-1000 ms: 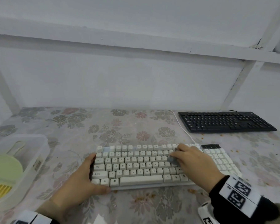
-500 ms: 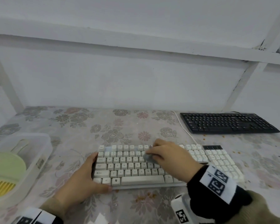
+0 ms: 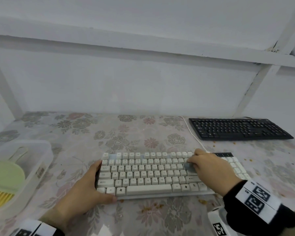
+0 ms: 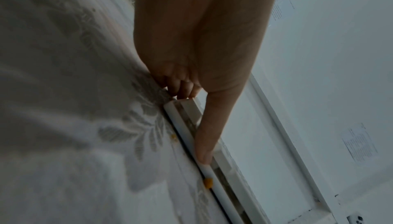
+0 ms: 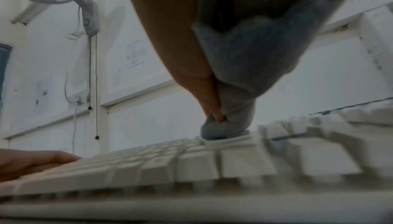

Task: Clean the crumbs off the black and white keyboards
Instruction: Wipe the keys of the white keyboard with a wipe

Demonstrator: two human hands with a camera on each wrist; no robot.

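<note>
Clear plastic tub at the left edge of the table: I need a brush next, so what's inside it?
Inside the clear plastic tub a pale green round piece with yellow bristles shows. The tub's frosted wall and the picture's edge hide the rest.

black keyboard (image 3: 239, 129) behind, right of white keyboard (image 3: 148, 174)

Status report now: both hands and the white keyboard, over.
Left hand braces white keyboard edge. Right hand presses grey cloth on keys. Crumbs on table. Nothing blocking.
</note>
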